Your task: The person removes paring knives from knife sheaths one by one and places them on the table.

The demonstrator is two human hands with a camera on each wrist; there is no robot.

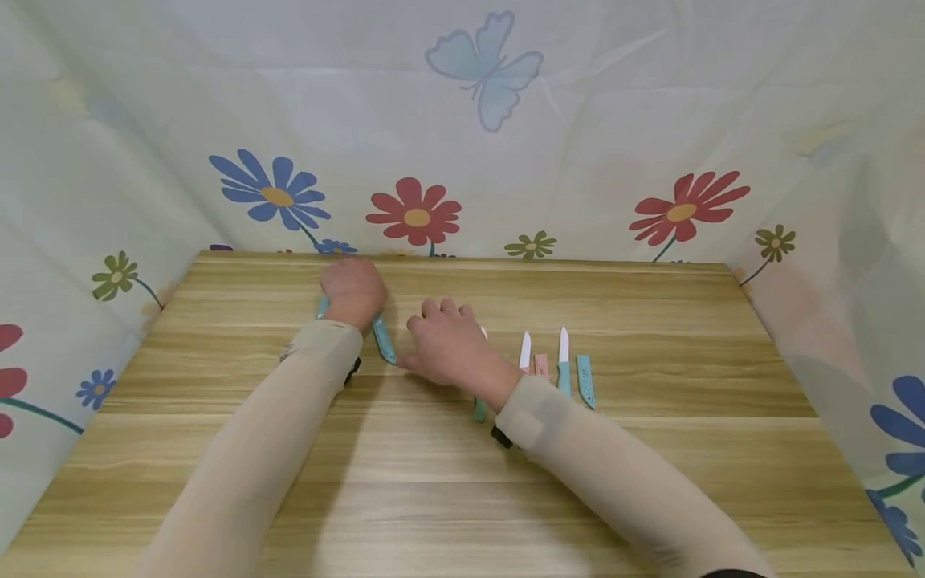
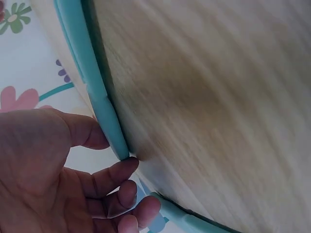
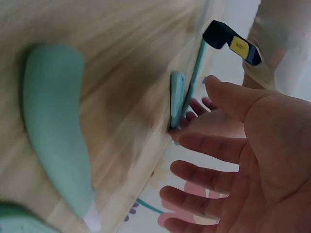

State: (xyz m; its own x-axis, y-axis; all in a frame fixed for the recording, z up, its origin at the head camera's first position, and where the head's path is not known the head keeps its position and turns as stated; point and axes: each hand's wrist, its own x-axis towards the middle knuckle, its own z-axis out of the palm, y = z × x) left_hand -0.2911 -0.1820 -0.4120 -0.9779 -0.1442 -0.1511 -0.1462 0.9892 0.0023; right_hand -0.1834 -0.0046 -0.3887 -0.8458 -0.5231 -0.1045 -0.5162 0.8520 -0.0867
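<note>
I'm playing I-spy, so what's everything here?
Table: one, brown, underneath
Flowered cloth: count unclear, pale, around table
Pink knife: one, white-bladed, right of right hand
Pink sheath: one, pink, beside it
Teal knife: one, white-bladed, further right
Teal sheath: one, teal, rightmost
Green knife: one, white-bladed, near right hand
Green thing: one, beside green knife
Short teal piece: one, between hands
Long teal piece: one, touching left hand
Greyish thing: one, by left sleeve, unclear
Sleeves: two, beige, foreground
Gadgets: two, black, by sleeves
Left hand: one, bare, curled, left
Right hand: one, bare, spread, central
</note>
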